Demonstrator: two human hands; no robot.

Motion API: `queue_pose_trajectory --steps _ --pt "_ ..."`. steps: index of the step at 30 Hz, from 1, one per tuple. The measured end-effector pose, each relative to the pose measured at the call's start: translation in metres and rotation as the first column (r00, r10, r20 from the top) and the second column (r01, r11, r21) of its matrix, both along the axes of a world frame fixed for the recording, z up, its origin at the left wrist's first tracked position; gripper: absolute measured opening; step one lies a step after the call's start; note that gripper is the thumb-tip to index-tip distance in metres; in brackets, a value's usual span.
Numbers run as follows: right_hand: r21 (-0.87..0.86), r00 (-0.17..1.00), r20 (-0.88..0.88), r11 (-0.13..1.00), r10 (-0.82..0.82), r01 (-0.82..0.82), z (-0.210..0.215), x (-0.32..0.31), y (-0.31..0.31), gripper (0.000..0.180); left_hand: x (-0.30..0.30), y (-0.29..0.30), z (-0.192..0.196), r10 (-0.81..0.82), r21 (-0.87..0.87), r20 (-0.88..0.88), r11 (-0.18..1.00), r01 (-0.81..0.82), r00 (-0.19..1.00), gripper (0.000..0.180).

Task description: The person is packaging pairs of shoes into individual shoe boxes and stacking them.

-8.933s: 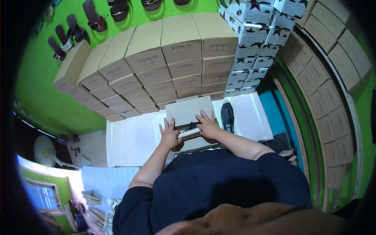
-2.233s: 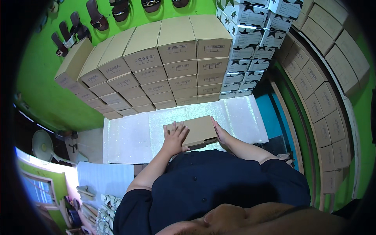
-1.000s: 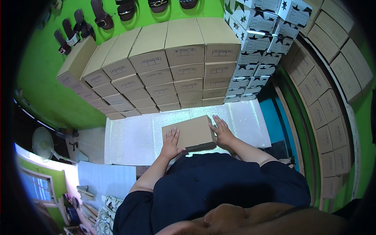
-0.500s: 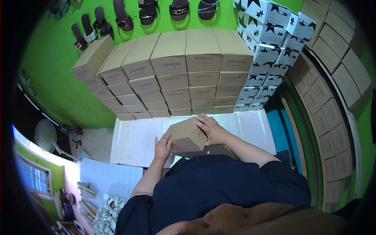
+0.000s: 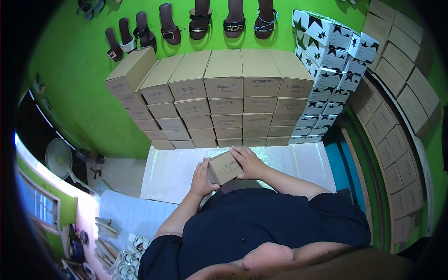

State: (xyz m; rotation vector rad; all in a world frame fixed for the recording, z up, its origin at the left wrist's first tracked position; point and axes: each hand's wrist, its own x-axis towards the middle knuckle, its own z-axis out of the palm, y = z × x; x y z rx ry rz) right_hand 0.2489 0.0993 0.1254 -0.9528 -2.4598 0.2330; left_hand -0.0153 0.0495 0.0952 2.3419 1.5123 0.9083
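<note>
Head view: both hands grip one small brown cardboard box above the white surface.

Left hand cups the box's near end at 7 o'clock, fingers pressed together against its side; right hand wraps its far end at 2 o'clock, fingers spread over the top edge. It's a plain tan box, tilted, with a pale label on the end facing us, held just in front of the dark shirt. At 12 o'clock, right behind it, rises the stacked wall of matching brown boxes, five columns across, blocking the way forward. At 1 o'clock, white boxes with black stars. Seven sandals hang on the green wall above. One fan sits at 9 o'clock.
</note>
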Motion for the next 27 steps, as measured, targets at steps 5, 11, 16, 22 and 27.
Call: queue_pose_trajectory --steps 5,11,16,22,27 --pt "-0.140 0.991 -0.100 0.988 -0.087 0.073 -0.006 0.007 0.000 0.117 -0.020 0.006 0.008 -0.009 -0.024 -0.036 1.000 0.009 0.999 0.113" --pt "-0.272 0.985 -0.139 0.961 -0.101 0.060 -0.007 0.014 -0.011 0.117 -0.029 0.017 0.013 -0.134 -0.072 -0.020 0.989 0.132 0.991 0.113" --pt "-0.317 0.953 -0.209 0.937 -0.222 0.148 -0.010 0.036 -0.034 0.111 -0.011 0.032 0.026 -0.253 -0.122 -0.053 0.962 0.245 0.966 0.113" --pt "-0.373 0.889 -0.237 0.882 -0.392 0.289 0.022 0.080 -0.086 0.102 0.044 0.041 0.039 -0.389 -0.180 -0.056 0.910 0.374 0.920 0.113" --pt "-0.296 0.819 -0.205 0.831 -0.536 0.470 0.047 0.121 -0.145 0.101 0.106 0.042 0.055 -0.604 -0.124 -0.035 0.793 0.596 0.796 0.116"
